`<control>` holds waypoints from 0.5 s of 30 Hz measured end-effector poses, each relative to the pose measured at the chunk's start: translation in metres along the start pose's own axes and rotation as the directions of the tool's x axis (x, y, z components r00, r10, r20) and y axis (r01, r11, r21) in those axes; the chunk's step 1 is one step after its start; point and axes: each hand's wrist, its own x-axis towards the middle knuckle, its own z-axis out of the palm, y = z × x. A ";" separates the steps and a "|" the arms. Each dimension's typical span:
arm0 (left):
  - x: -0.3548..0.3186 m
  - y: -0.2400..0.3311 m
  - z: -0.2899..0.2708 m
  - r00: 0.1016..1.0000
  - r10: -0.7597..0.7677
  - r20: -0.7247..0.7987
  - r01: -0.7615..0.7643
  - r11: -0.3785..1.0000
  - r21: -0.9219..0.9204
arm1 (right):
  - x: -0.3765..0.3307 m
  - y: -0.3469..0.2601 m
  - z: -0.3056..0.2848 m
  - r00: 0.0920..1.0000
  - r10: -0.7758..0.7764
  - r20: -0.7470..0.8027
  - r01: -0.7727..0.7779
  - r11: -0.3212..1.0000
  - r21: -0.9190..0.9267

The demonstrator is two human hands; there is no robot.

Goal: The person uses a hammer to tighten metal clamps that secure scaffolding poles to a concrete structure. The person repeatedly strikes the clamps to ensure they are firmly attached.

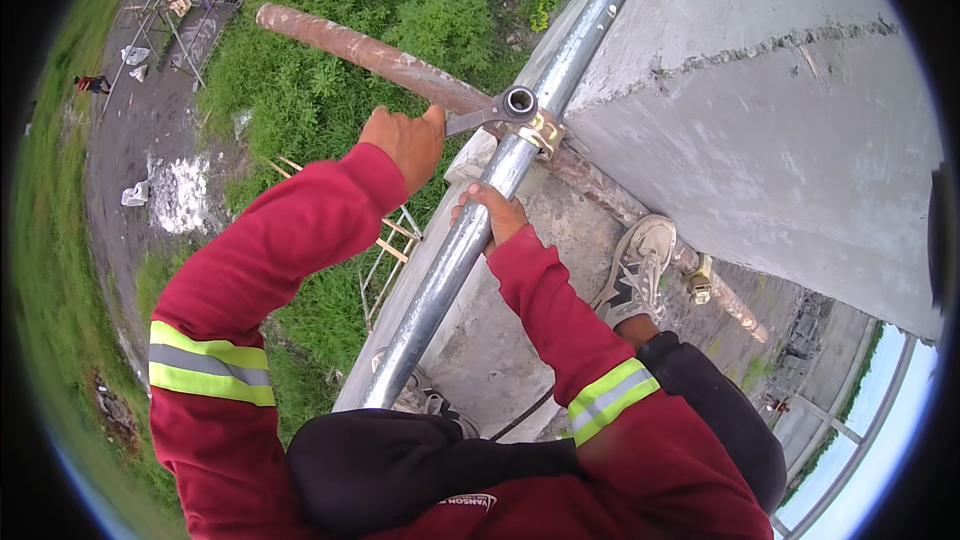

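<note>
A galvanized steel pipe (455,265) slants up and to the right across the view. It crosses a rusty pipe (375,50), and a brass-coloured scaffold clamp (545,132) sits at their crossing. My left hand (408,145) is closed on the handle of a ratchet wrench (490,115). The wrench's round socket head is at the clamp; the nut or bolt under it is hidden. Lower down, my right hand (492,212) wraps round the galvanized pipe, its fingers partly hidden behind it.
A grey concrete wall (740,140) rises at the right. My shoe (640,260) rests by the rusty pipe, near a second clamp (701,280). Past the concrete ledge (530,310), grass (330,120) lies far below. A distant person (92,84) is at the far left.
</note>
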 end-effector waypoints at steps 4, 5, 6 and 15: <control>0.004 -0.008 0.007 1.000 0.014 0.016 -0.010 0.979 -0.206 | 0.003 -0.002 -0.010 0.994 0.060 0.095 -0.059 0.998 -0.006; 0.005 -0.010 0.010 1.000 0.021 0.011 -0.017 0.963 -0.268 | 0.004 -0.003 -0.013 0.988 0.078 0.136 -0.078 0.997 -0.005; 0.005 -0.012 0.013 0.999 0.036 0.007 -0.031 0.942 -0.335 | 0.006 -0.004 -0.017 0.978 0.083 0.190 -0.085 0.996 0.002; 0.001 -0.023 0.005 0.989 0.147 -0.021 -0.143 0.905 -0.401 | -0.027 -0.044 0.003 0.982 -0.134 -0.136 -0.044 0.535 -0.844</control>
